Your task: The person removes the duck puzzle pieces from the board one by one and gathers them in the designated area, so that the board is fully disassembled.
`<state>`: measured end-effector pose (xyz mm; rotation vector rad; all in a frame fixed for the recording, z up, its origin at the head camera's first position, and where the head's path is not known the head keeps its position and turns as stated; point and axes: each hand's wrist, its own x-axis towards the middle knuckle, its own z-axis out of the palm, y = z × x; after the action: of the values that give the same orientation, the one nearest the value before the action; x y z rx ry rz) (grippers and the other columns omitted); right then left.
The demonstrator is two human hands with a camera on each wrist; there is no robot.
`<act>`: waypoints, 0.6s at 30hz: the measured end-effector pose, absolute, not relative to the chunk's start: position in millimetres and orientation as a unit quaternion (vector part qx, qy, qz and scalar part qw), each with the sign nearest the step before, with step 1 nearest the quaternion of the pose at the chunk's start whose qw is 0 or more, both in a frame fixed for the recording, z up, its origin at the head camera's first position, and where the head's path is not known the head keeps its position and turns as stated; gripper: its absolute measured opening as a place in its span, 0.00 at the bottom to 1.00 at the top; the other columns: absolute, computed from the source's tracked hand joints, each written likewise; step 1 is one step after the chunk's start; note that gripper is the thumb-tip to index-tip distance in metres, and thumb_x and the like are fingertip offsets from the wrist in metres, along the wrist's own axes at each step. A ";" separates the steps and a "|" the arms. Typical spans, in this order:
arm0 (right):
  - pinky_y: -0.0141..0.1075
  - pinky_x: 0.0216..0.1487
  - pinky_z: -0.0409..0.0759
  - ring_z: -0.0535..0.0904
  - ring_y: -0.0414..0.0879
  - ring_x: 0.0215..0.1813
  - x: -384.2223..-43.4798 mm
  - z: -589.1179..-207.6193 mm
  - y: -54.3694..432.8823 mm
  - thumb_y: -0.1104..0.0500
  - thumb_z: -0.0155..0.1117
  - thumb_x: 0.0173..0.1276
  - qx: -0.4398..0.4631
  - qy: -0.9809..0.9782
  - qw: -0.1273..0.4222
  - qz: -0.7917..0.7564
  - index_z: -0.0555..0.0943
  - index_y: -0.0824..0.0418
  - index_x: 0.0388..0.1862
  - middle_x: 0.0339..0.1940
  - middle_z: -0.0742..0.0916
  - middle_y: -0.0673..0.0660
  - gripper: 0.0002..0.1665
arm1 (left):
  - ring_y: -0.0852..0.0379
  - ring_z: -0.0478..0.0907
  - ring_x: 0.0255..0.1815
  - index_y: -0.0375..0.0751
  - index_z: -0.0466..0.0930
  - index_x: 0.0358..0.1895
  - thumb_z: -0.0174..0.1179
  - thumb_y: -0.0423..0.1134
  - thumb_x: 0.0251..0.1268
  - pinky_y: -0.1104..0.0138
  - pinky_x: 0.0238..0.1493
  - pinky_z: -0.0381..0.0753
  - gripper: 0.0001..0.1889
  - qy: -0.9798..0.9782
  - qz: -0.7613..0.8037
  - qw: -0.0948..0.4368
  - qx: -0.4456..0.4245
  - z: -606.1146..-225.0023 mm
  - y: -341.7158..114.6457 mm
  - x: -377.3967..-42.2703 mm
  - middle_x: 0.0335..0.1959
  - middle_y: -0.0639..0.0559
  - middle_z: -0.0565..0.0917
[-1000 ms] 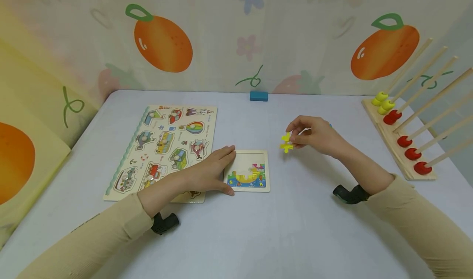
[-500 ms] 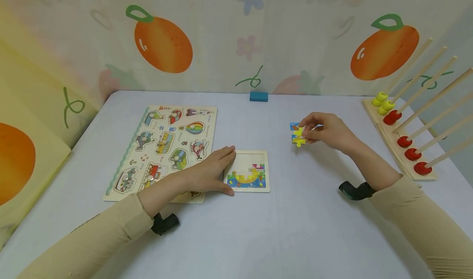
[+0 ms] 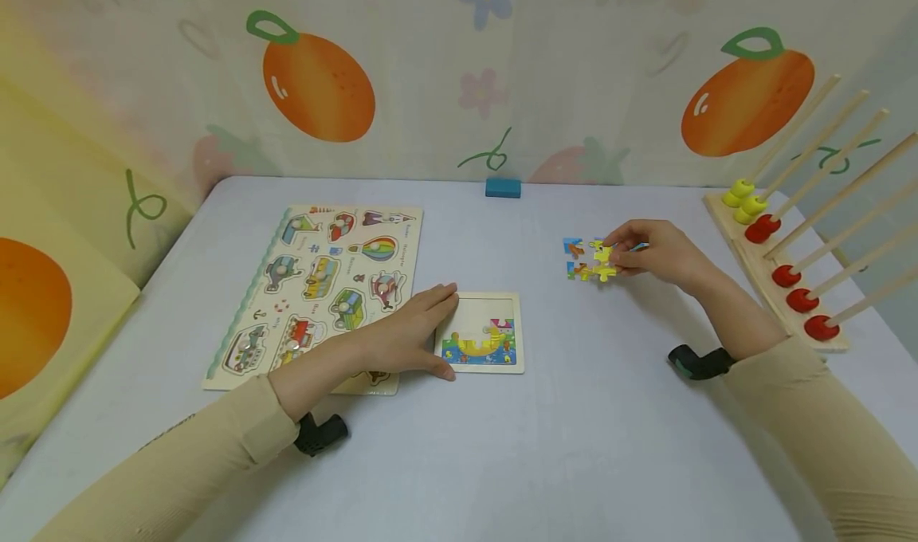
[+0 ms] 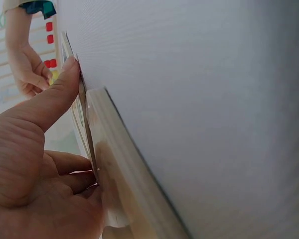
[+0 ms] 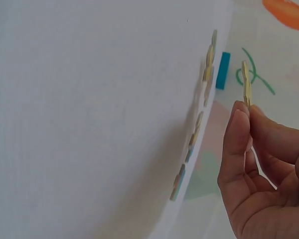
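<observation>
My right hand pinches a small yellow jigsaw piece between thumb and fingertips, seen edge-on in the right wrist view. In the head view this hand is over the right end of several loose jigsaw pieces, coloured blue, orange and yellow, and partly hides them. My left hand rests at the left edge of a small wooden jigsaw tray, thumb at its near corner and fingers extended along its far side. Joined pieces fill the tray's lower part and right side; its upper left shows bare wood.
A large peg puzzle board with vehicle pieces lies under my left forearm. A wooden counting rack with tall rods and red and yellow beads stands at the right. A blue block sits at the table's back edge, before a fruit-print cloth.
My right hand has moved right with the yellow jigsaw piece, away from the tray, bringing loose pieces on its left into sight. The left hand has stayed on the tray.
</observation>
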<state>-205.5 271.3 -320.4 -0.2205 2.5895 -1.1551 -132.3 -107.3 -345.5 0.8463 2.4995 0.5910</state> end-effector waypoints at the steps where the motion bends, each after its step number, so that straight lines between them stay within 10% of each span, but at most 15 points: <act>1: 0.26 0.40 0.86 0.79 0.34 0.34 -206.7 -321.1 272.8 0.64 0.61 0.71 -0.073 0.900 0.151 -0.402 0.75 0.72 0.59 0.38 0.78 0.55 0.20 | 0.40 0.38 0.84 0.29 0.45 0.78 0.72 0.52 0.55 0.48 0.83 0.46 0.57 0.902 0.214 0.218 0.305 -345.6 -107.0 -132.3 0.83 0.39 0.42; 18: 0.26 0.38 0.85 0.81 0.36 0.32 -213.7 -326.9 278.5 0.67 0.58 0.72 -0.048 0.890 0.204 -0.405 0.73 0.75 0.58 0.36 0.79 0.54 0.19 | 0.40 0.38 0.84 0.29 0.45 0.78 0.73 0.53 0.54 0.48 0.83 0.46 0.58 0.903 0.211 0.218 0.305 -346.0 -107.2 -132.6 0.83 0.39 0.42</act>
<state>-213.7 278.5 -326.9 -0.1330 2.4832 -1.1289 -132.6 -107.2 -346.0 0.8446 2.4990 0.5852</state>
